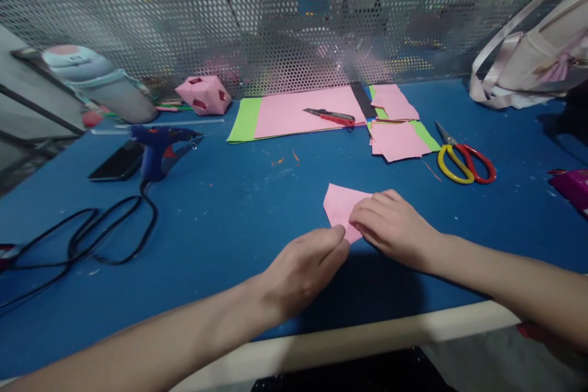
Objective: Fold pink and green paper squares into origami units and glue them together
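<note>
Between the glue gun and the left hand, a broad stretch of blue tabletop is lying bare, giving wide passage toward the folded pink shape. The looping black cord is obstructing the near left side. Long paper sheets, carrying the cutter, are occupying the back middle, and a perforated panel is walling off the rear. Scissors are blocking the right, while a lane is running between them and the right hand.
</note>
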### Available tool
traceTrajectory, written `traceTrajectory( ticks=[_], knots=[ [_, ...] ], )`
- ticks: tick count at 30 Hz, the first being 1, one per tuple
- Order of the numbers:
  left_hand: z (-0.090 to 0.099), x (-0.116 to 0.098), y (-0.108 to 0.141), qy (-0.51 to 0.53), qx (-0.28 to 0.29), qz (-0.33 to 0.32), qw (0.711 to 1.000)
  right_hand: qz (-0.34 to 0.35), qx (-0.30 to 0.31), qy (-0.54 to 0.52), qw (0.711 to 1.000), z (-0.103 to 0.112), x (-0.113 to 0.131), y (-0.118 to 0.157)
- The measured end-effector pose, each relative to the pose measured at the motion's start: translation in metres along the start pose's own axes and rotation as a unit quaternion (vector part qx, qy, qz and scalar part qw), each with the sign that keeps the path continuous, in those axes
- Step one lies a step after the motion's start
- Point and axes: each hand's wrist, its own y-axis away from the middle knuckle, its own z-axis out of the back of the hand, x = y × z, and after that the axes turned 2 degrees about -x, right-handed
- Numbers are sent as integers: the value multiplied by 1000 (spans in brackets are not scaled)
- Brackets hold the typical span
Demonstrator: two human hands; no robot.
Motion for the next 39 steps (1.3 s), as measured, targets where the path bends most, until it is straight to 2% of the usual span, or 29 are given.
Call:
traceTrajectory(
  ticks=[2, 4, 7, 9, 12, 15, 20, 24, 28, 31, 35, 39],
  knots=[
    [-2, 1, 0, -28, -5, -13, 1000, 6, -6, 3, 1000, 0, -1, 0],
    [-7, 4, 1, -77, -43, -65, 994, 12, -13, 6, 1000, 0, -1, 0],
    [-11, 6, 3, -177, -88, -165, 966, 17, -23, 11, 1000, 0, -1, 1],
    [-10, 4, 3, -208, -102, -198, 952, 16, -31, 20, 999, 0, 2, 2],
    [-6, -4, 1, -195, -116, -196, 954, 43, -52, 3, 998, 3, 12, 5],
    [-5, -10, 0, -171, -118, -192, 959, 108, -56, -65, 990, 5, 22, 7],
    [-10, -10, 4, -228, -152, -253, 928, 172, -11, -144, 974, 0, 27, 6],
    [-10, -12, 6, -234, -130, -244, 932, 99, 83, -194, 972, -3, 19, -1],
    [-8, -16, 7, -247, -145, -250, 925, 68, 144, -136, 978, -2, 6, -9],
    [-5, -17, 8, -234, -149, -281, 919, 70, 149, -100, 981, -1, -4, -12],
    [0, -17, 9, -213, -136, -296, 921, 19, 129, -72, 989, 5, -18, -8],
    [8, -13, 9, -179, -146, -296, 927, -26, 127, -120, 984, 16, -33, -3]
  ],
)
